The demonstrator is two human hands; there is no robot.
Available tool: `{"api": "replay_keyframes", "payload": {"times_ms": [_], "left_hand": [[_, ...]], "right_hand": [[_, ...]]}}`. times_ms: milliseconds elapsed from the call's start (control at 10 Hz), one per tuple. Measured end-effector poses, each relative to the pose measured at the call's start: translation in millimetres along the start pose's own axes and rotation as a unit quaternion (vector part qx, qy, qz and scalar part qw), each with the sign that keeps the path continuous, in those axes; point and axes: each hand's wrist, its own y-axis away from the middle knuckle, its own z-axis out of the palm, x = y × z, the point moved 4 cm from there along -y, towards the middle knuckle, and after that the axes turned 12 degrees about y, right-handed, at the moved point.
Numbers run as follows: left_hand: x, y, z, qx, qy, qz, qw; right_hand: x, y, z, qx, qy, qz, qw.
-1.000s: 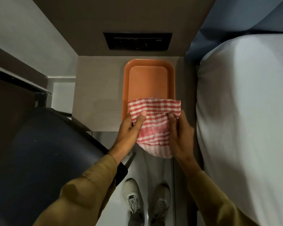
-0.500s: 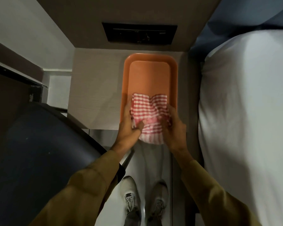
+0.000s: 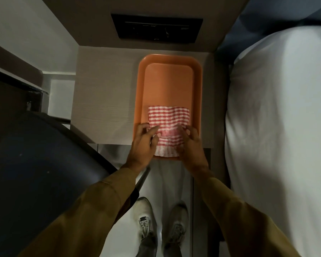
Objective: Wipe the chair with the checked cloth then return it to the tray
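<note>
While the left hand (image 3: 144,143) and right hand (image 3: 192,145) rest loose-fingered on its sides, the folded red-and-white checked cloth (image 3: 168,125) lies lengthwise in the orange plastic tray (image 3: 170,82).

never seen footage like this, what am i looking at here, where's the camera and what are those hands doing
There is no machine here. A person wears a camera on their head, so the one picture looks straight down past their arms to their shoes on the floor.

An orange tray lies on a pale bedside table. In the near end of the tray lies a folded red and white checked cloth. The left hand and the right hand both rest on the cloth's near part, fingers loosely spread, seemingly settling it rather than gripping it.

A dark chair stands on the left and a white bed on the right.
</note>
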Motion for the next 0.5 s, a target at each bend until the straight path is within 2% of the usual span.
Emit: {"api": "replay_keyframes", "payload": {"times_ms": [100, 200, 300, 400, 500], "left_hand": [[-8.0, -1.0, 4.0, -0.023, -0.052, 0.002, 0.998], [-0.6, -1.9, 7.8, -0.02, 0.002, -0.059, 0.998], [-6.6, -1.2, 17.3, -0.076, -0.104, -0.071, 0.989], [-0.1, 5.8, 18.5, -0.104, -0.285, -0.067, 0.95], [14.5, 9.8, 12.5, -0.101, -0.336, -0.056, 0.935]], "right_hand": [[3.1, -2.1, 1.6, -0.023, -0.013, -0.013, 1.0], [0.7, -0.2, 1.8, -0.01, -0.005, -0.019, 1.0], [-2.0, 3.9, 3.1, 0.003, 0.044, 0.002, 0.999], [-9.9, 5.6, 2.9, 0.006, 0.09, 0.012, 0.996], [-13.1, 16.0, -3.2, 0.038, 0.184, -0.024, 0.982]]}}
